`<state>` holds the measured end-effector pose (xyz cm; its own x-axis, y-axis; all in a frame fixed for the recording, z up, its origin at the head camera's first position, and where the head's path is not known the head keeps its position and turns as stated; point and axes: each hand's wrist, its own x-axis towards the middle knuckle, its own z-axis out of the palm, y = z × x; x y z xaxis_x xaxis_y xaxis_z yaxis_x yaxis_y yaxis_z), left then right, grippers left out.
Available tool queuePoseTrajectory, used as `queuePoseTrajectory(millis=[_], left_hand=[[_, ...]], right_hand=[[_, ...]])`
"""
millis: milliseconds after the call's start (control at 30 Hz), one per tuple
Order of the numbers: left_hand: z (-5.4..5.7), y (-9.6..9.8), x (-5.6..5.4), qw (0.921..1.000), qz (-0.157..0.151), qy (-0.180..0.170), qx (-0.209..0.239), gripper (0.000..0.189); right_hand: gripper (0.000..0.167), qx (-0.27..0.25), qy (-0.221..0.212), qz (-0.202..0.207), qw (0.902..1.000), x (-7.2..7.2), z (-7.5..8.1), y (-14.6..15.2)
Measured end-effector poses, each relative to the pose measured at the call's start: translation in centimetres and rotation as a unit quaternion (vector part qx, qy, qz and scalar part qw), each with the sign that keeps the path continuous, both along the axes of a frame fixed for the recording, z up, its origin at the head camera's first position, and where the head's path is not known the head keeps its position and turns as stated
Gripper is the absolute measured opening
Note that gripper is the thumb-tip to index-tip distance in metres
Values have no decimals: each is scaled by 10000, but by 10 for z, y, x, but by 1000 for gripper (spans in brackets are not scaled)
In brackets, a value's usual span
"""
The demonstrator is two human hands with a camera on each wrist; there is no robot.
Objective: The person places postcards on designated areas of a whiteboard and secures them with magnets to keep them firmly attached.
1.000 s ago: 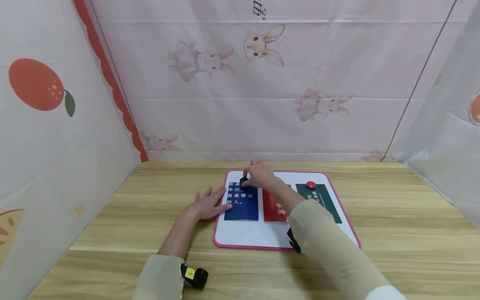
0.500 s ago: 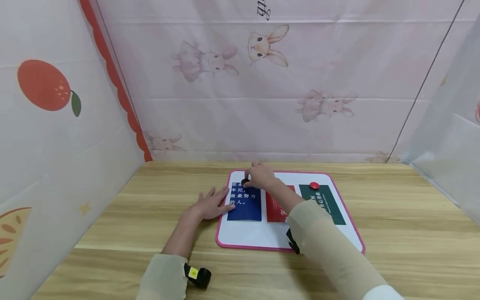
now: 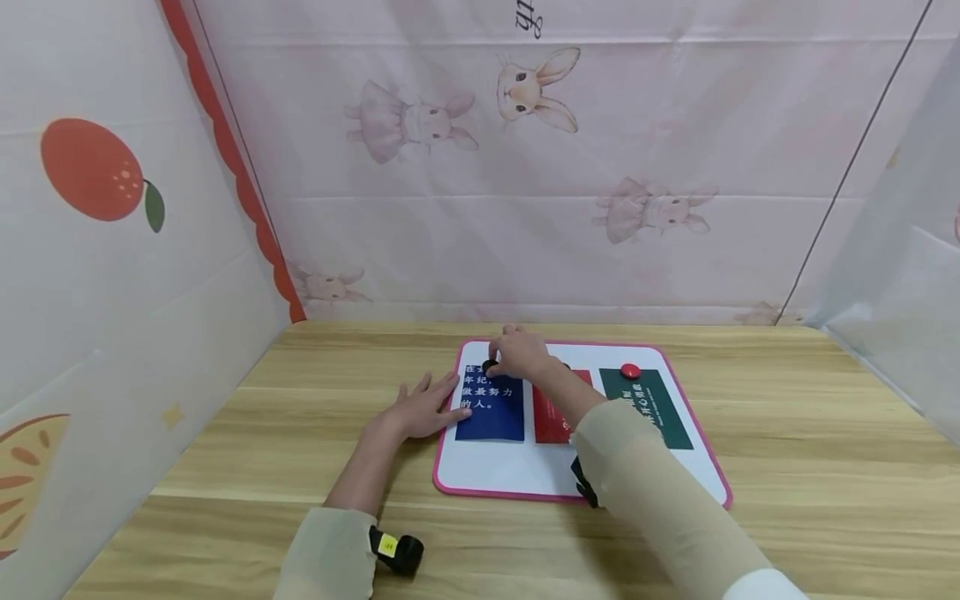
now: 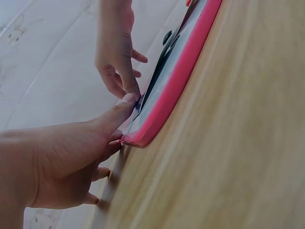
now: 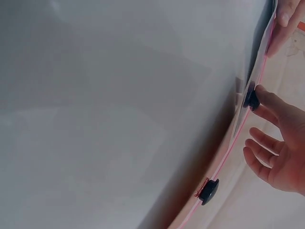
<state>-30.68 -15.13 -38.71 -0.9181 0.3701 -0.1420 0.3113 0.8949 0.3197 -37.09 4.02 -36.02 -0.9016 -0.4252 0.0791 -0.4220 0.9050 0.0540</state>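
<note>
A white magnetic board [image 3: 495, 471] with a pink rim lies on the table, bearing a blue card [image 3: 491, 423] with white characters. At the card's top edge my right hand [image 3: 521, 353] pinches a round black magnet [image 5: 252, 99] between thumb and forefinger, its other fingers loosely bent. My left hand [image 3: 420, 410] rests at the board's left edge with fingers spread and thumb reaching onto the blue card's side. In the left wrist view the left thumb [image 4: 116, 113] lies close to the right fingertips.
A red card [image 3: 550, 417], partly hidden by the right forearm, lies mid-board with another black magnet [image 5: 208, 192] at its top. At the right, a red magnet [image 3: 631, 371] sits on a green card [image 3: 671, 421]. Printed cloth walls [image 3: 450, 250] surround the wooden table [image 3: 787, 417].
The head view has shifted slightly, so the scene sits a little farther right. Both hands keep the same places, the right still at the black magnet on the blue card.
</note>
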Motion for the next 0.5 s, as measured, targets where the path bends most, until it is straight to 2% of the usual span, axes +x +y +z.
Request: queuePoseTrajectory(millis=[300, 500], left_hand=[[1, 2, 1, 10000, -15, 0, -26, 74], [0, 0, 1, 10000, -4, 36, 30, 74]], right_hand=[[39, -225, -247, -80, 9994, 4, 3, 3], [38, -500, -362, -158, 9980, 6, 10, 11]])
